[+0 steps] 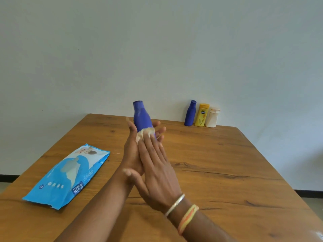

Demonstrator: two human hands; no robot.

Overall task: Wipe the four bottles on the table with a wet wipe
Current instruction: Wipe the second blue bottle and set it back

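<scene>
Over table (pixel 227 172) — bottle (pixel 141 117) axis tilts cap-up, away; left hand (pixel 131 154) cradles it, right hand (pixel 157 172) presses wipe (pixel 145 133) — all fingers straight.

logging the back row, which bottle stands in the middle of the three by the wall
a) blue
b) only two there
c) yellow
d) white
c: in the back row the yellow bottle stands between the blue bottle and the white bottle.
</scene>
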